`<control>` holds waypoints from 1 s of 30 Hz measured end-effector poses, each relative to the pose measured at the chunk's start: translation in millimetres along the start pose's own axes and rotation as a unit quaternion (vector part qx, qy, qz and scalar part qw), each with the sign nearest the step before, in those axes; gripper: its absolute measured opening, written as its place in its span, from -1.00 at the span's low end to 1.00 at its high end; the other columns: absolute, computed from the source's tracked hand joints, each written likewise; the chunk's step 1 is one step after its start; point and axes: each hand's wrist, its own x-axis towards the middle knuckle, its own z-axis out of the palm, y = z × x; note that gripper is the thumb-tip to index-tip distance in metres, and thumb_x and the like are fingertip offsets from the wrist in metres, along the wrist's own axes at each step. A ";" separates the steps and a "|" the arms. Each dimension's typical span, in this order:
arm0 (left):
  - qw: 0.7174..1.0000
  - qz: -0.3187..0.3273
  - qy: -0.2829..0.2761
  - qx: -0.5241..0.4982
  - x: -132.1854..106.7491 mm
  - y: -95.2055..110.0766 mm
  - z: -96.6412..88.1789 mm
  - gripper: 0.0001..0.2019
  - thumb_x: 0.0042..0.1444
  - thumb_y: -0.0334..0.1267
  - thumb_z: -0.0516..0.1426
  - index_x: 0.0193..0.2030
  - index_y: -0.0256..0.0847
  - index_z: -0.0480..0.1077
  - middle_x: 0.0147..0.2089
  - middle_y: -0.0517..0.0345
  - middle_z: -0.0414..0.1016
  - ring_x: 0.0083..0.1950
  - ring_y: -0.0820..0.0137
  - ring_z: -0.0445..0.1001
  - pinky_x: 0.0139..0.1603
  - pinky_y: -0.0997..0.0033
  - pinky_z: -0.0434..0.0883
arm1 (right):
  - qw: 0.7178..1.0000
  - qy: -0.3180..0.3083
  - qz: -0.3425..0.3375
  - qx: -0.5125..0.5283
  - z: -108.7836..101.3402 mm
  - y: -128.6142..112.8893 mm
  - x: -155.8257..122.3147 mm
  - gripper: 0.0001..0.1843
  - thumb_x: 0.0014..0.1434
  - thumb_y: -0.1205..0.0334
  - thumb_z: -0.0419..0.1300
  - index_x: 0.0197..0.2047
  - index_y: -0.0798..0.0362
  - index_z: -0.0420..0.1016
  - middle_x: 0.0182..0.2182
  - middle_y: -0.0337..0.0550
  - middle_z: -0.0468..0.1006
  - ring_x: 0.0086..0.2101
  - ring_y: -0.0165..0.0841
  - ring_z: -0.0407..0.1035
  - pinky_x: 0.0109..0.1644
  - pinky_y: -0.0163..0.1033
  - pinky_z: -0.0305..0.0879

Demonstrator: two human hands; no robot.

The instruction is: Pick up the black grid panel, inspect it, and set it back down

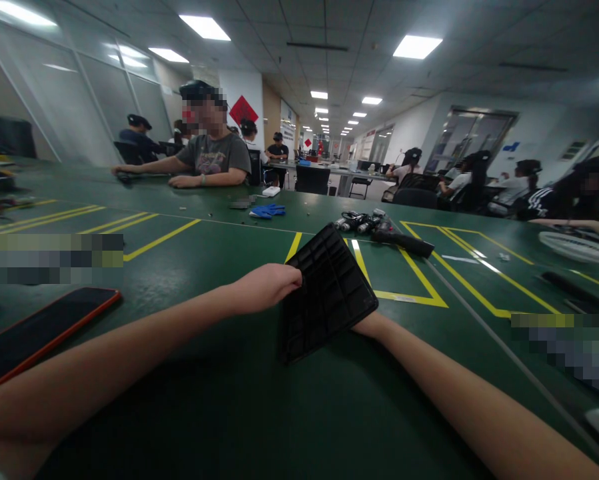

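Observation:
A black compartment tray [326, 290], divided into a grid of small cells, is held tilted above the green table with its cells facing me. My left hand [268, 288] is closed at the tray's left side, its curled fingertips against the tray; whether a small part is also in them cannot be made out. My right hand [366, 325] reaches behind the tray's lower right edge and holds it from there. Most of the right hand's fingers are hidden by the tray.
An orange-edged phone [49, 327] lies at left. Beyond the tray are a blue glove [267, 211], a bundle of metal-ended cables [362, 221] and a black handle-like piece [404, 241]. Yellow tape [419, 299] marks the green table [204, 413]. A co-worker [214, 150] sits across.

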 end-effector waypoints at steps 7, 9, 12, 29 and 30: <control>0.999 -0.008 0.005 -0.046 -1.2 3.5 -0.3 -0.82 0.15 -0.36 -0.07 -0.14 -0.28 0.28 -0.25 0.04 0.42 -0.24 0.37 0.39 -0.24 0.42 0.30 | 1.000 -0.020 -0.008 -0.009 -2.4 -1.0 0.3 -0.32 0.11 -0.14 -0.01 0.17 0.14 0.20 0.19 0.05 0.19 0.08 -0.19 0.24 0.21 -0.07 0.10; 0.989 -0.063 0.006 -0.133 0.9 -1.7 3.8 -0.85 0.15 -0.30 -0.04 -0.19 -0.27 0.27 -0.34 0.11 0.42 -0.34 0.43 0.39 -0.33 0.48 0.29 | 0.999 -0.023 -0.020 -0.011 -1.8 -1.0 1.5 -0.31 0.12 -0.15 -0.03 0.17 0.18 0.20 0.18 0.08 0.19 0.10 -0.19 0.21 0.23 -0.07 0.07; 0.974 -0.120 -0.004 -0.195 4.5 -7.2 11.0 -0.78 0.16 -0.17 -0.05 -0.38 -0.25 0.26 -0.51 0.20 0.35 -0.47 0.47 0.32 -0.45 0.51 0.22 | 1.000 -0.021 -0.019 0.003 -0.9 -0.2 2.5 -0.28 0.11 -0.18 -0.04 0.16 0.20 0.21 0.16 0.10 0.22 0.14 -0.16 0.14 0.23 -0.06 0.07; 0.756 -0.305 0.030 -0.579 9.8 -8.2 17.2 -0.80 -0.05 -0.18 0.06 -0.33 -0.24 0.17 -0.49 0.29 0.16 -0.57 0.58 0.12 -0.62 0.59 0.00 | 0.999 -0.028 -0.008 -0.016 -0.5 -3.2 4.0 -0.39 0.16 -0.07 -0.05 0.19 0.08 0.18 0.18 -0.06 0.23 0.17 -0.21 0.10 0.27 -0.10 -0.01; 0.799 -0.287 0.022 -0.528 8.7 -8.3 18.6 -0.73 -0.06 -0.13 0.10 -0.27 -0.25 0.19 -0.50 0.31 0.14 -0.56 0.58 0.10 -0.61 0.58 0.01 | 1.000 -0.020 0.002 -0.009 -0.1 -3.1 3.5 -0.39 0.14 -0.09 -0.03 0.19 0.04 0.18 0.17 -0.09 0.24 0.16 -0.20 0.10 0.26 -0.09 0.00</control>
